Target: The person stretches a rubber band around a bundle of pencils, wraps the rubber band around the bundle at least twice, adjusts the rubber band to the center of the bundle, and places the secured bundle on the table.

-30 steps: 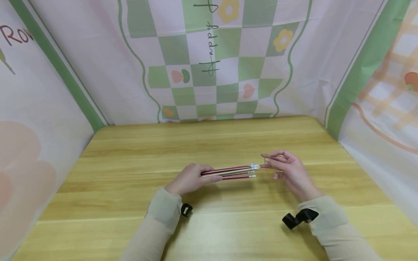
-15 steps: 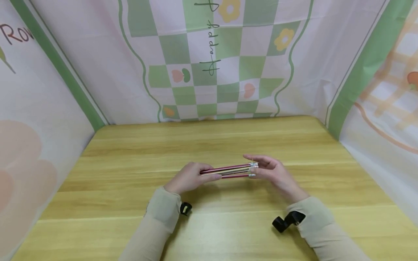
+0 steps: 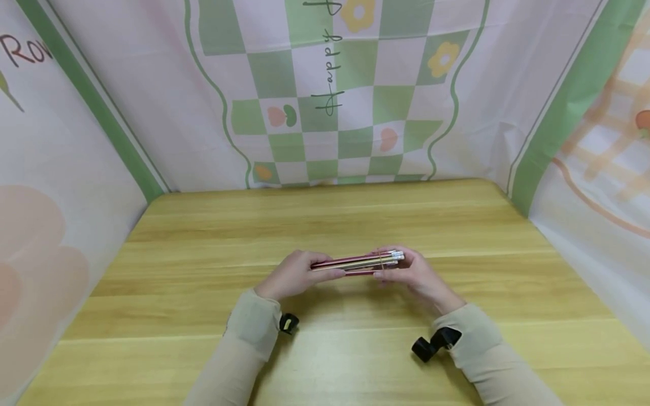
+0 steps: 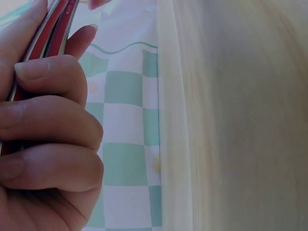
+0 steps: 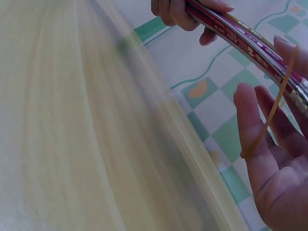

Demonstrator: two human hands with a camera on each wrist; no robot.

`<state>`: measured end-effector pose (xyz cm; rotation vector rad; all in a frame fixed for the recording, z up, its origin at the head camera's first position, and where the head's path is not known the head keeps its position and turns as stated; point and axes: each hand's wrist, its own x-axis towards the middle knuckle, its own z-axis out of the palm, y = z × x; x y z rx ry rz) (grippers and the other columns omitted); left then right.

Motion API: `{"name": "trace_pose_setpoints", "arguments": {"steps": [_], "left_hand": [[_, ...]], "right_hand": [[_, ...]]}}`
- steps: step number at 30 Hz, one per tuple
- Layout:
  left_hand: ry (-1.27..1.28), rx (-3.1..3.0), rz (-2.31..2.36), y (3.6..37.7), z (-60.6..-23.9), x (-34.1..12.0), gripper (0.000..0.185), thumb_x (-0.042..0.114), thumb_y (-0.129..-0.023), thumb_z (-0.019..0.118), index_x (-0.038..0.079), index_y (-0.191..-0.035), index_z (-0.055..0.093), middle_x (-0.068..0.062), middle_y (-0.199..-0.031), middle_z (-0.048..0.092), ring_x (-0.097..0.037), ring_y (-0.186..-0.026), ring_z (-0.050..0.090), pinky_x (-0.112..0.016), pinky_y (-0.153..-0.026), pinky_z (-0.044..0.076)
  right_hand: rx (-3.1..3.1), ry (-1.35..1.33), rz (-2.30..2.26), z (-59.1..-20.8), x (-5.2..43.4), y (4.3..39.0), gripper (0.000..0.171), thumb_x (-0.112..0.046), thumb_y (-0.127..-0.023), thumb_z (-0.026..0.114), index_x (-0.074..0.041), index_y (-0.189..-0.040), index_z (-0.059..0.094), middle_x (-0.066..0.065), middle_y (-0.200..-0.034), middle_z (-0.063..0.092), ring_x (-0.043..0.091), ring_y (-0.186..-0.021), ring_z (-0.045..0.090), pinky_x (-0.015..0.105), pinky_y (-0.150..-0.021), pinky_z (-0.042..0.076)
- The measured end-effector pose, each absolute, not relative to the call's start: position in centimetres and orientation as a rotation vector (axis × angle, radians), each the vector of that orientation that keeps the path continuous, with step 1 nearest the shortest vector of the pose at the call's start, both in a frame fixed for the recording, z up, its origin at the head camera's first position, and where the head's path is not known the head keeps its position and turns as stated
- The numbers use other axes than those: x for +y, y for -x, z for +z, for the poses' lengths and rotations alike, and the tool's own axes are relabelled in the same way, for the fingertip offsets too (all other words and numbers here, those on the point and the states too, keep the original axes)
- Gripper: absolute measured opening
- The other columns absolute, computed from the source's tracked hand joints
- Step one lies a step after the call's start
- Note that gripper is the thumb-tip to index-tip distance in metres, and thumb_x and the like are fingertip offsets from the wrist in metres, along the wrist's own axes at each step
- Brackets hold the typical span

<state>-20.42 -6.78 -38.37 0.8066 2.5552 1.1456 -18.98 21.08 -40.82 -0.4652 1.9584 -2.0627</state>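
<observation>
In the head view my left hand (image 3: 289, 275) grips a bundle of several pencils (image 3: 355, 261) near the middle of the table, raised above it. The pencils are red and light-coloured, and their eraser ends point right. My left fingers curl round the barrels in the left wrist view. My right hand (image 3: 417, 277) is at the eraser ends, its thumb on the near side and fingers behind. A thin orange rubber band (image 5: 274, 108) stretches across its spread, fairly straight fingers in the right wrist view. The band crosses the pencils near the metal ferrules (image 5: 298, 100).
The wooden table (image 3: 325, 349) stretches under both arms, its back edge against a green-and-white checked cloth (image 3: 350, 113). More printed cloth hangs at both sides. Each wrist carries a black camera mount, the right one (image 3: 434, 344) sticking out over the table.
My right hand has moved left from beyond the eraser ends, bringing the rubber band over them and onto the barrels. My left hand and the pencils have hardly moved.
</observation>
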Motion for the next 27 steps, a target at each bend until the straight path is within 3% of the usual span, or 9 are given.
{"name": "trace_pose_setpoints", "arguments": {"steps": [7,11,14,18,21,27], "left_hand": [[-0.808,2.513,1.23,20.2,-38.0,-6.8,0.03,0.042,-0.093,0.067,0.013,-0.095,0.075,-0.01,-0.085,0.07,-0.005,-0.065,0.045,-0.022,-0.062,0.04],[-0.801,2.464,1.292,20.2,-38.0,-6.7,0.033,0.042,-0.093,0.067,0.011,-0.098,0.075,-0.013,-0.087,0.07,-0.005,-0.066,0.044,-0.022,-0.062,0.04],[-0.809,2.435,1.314,20.2,-38.1,-6.5,0.032,0.04,-0.093,0.068,0.01,-0.098,0.075,-0.013,-0.086,0.068,-0.006,-0.064,0.043,-0.021,-0.06,0.038],[-0.814,2.412,1.321,20.2,-38.3,-6.2,0.026,0.037,-0.094,0.068,0.012,-0.098,0.076,-0.009,-0.084,0.068,-0.005,-0.064,0.044,-0.021,-0.059,0.037],[-0.826,2.411,1.309,20.2,-38.5,-6.0,0.022,0.035,-0.094,0.068,0.015,-0.098,0.076,-0.007,-0.083,0.068,-0.004,-0.064,0.045,-0.02,-0.059,0.039],[-0.856,2.386,1.282,20.1,-38.8,-5.7,0.021,0.036,-0.09,0.073,0.018,-0.101,0.076,0.004,-0.079,0.067,-0.003,-0.064,0.048,-0.021,-0.06,0.043]], "right_hand": [[1.927,0.44,-2.059,-41.3,21.1,19.0,0.038,0.01,-0.08,0.071,-0.014,-0.109,0.065,-0.001,-0.098,0.074,0.017,-0.086,0.071,0.032,-0.077,0.06],[1.996,0.381,-2.052,-41.2,21.0,19.1,0.033,0.012,-0.08,0.067,-0.006,-0.108,0.067,-0.005,-0.096,0.075,0.015,-0.087,0.072,0.029,-0.081,0.058],[1.984,0.311,-2.117,-41.2,20.9,19.3,0.035,0.018,-0.082,0.055,-0.001,-0.11,0.067,-0.008,-0.096,0.074,0.011,-0.09,0.071,0.025,-0.084,0.057],[1.931,0.251,-2.183,-41.0,20.4,19.8,0.025,0.003,-0.094,0.051,0.002,-0.111,0.069,-0.001,-0.104,0.076,0.012,-0.094,0.072,0.028,-0.085,0.057],[1.905,0.214,-2.157,-40.8,20.0,20.2,0.026,-0.021,-0.1,0.059,-0.001,-0.11,0.073,0.003,-0.107,0.076,0.014,-0.094,0.072,0.03,-0.083,0.057],[1.63,0.095,-2.22,-40.2,19.5,20.6,0.02,-0.027,-0.101,0.058,-0.017,-0.1,0.076,-0.004,-0.106,0.075,0.013,-0.098,0.071,0.029,-0.085,0.058]]}}
